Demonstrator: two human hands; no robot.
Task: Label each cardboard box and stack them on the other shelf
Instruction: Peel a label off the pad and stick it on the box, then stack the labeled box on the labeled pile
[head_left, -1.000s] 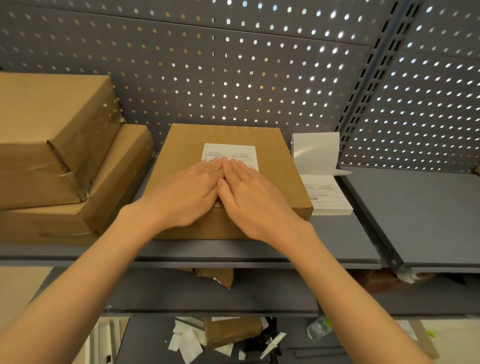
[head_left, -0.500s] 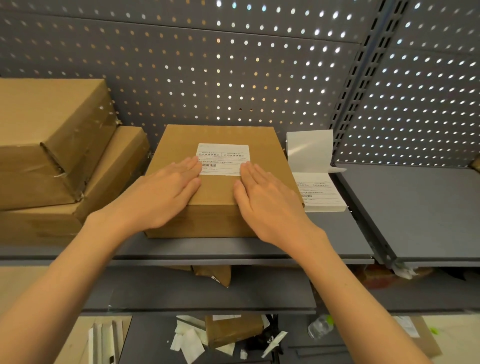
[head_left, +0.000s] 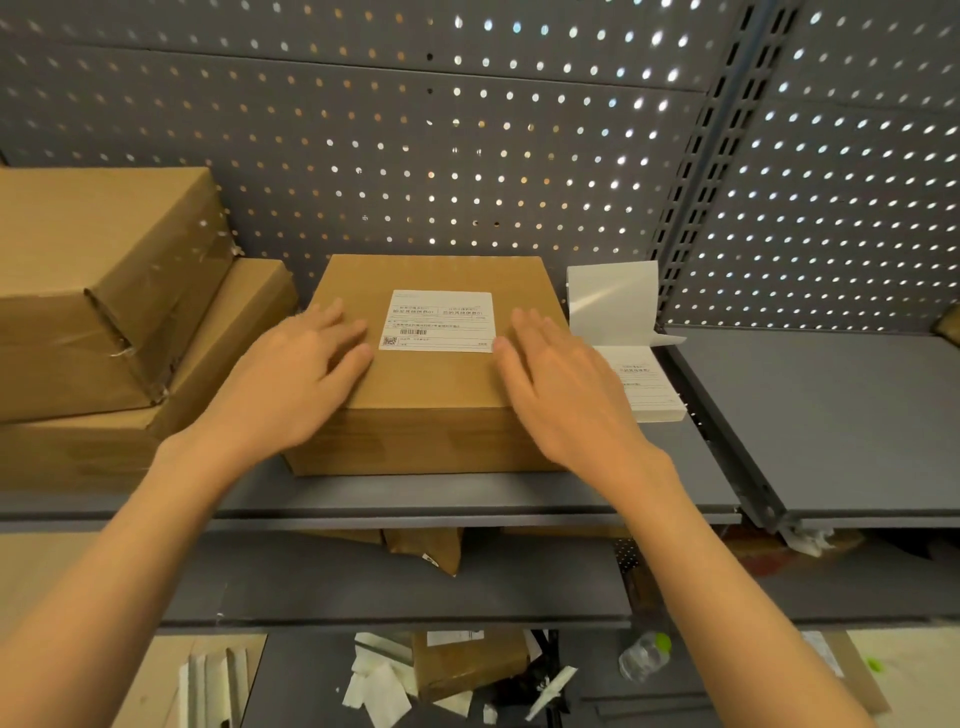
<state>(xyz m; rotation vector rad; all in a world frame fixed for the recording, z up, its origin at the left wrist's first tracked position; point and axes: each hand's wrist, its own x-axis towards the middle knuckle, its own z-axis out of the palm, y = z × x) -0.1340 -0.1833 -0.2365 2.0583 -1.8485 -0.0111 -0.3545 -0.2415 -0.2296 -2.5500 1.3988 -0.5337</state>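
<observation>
A brown cardboard box (head_left: 436, 384) sits on the grey shelf (head_left: 467, 499) in the middle of the head view, with a white printed label (head_left: 439, 320) stuck flat on its top. My left hand (head_left: 301, 369) lies flat on the box top just left of the label, fingers spread. On the other side of the label my right hand (head_left: 561, 379) rests palm down over the box's right edge. Neither hand holds anything. Two more brown boxes are stacked at the left, a large one (head_left: 98, 280) on a flatter one (head_left: 156, 415).
A stack of white labels (head_left: 647, 387) with one sheet curled up lies right of the box. A bare grey shelf (head_left: 831, 415) adjoins at the right. Perforated metal panels form the back wall. Lower shelves hold a parcel, paper scraps and a plastic bottle (head_left: 644, 657).
Both hands slid apart from the middle of the label to its left and right sides, uncovering the whole label. The box has not moved.
</observation>
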